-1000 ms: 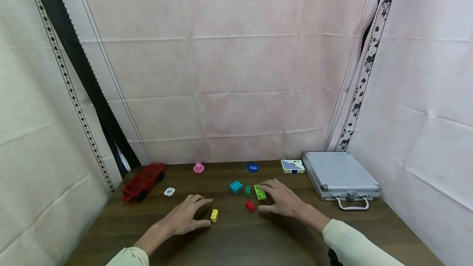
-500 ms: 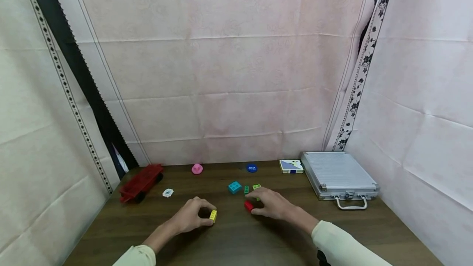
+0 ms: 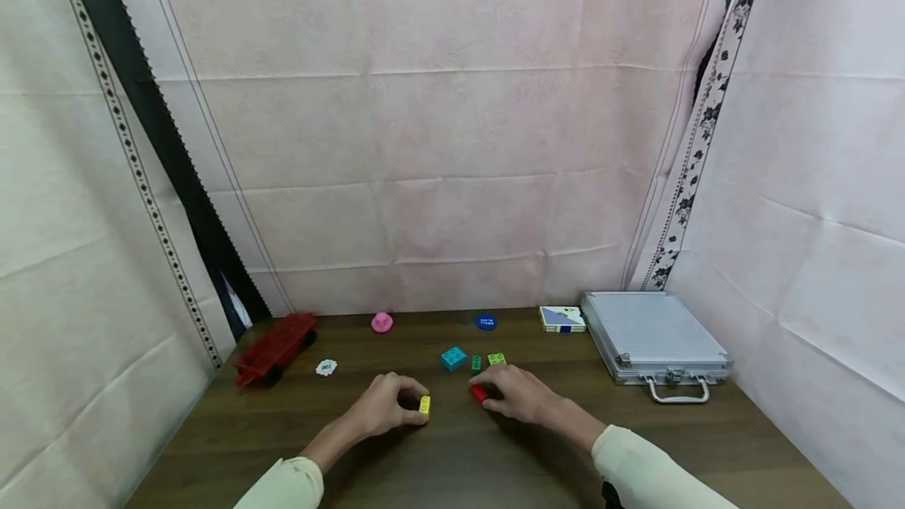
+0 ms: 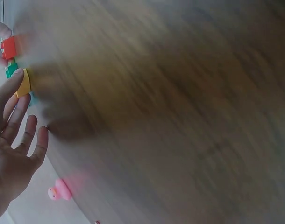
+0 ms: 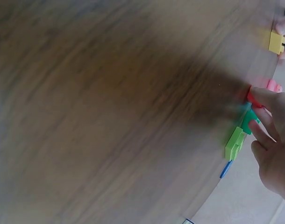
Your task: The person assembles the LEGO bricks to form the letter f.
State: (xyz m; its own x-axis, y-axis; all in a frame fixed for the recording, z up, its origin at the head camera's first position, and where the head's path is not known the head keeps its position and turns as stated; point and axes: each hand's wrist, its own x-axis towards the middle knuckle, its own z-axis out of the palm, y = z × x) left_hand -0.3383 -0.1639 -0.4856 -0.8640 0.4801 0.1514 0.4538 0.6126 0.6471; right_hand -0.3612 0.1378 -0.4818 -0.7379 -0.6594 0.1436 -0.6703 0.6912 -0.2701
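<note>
My left hand [image 3: 382, 407] pinches a yellow toy brick [image 3: 425, 404] between thumb and fingertips, just over the wooden table. In the left wrist view the other fingers spread away from that yellow brick [image 4: 24, 84]. To the right, my right hand [image 3: 519, 394] pinches a red toy brick [image 3: 478, 393] with thumb and index finger. The right wrist view shows the red brick [image 5: 253, 98] partly covered by the fingers. Behind the right hand lie a small green brick [image 3: 476, 364], a lime green brick [image 3: 497, 358] partly hidden by the hand, and a blue brick [image 3: 453, 358].
A red toy wagon [image 3: 277, 349] stands at the left, near a white badge-like piece [image 3: 326, 368]. Along the back lie a pink toy duck [image 3: 382, 322], a blue disc [image 3: 485, 322] and a small box [image 3: 562, 319]. A silver case [image 3: 657, 336] occupies the right. Cloth hangs around the table.
My left hand has closed its fingers on the yellow brick and moved it slightly right. My right hand has moved left from beside the lime green brick and now pinches the red brick.
</note>
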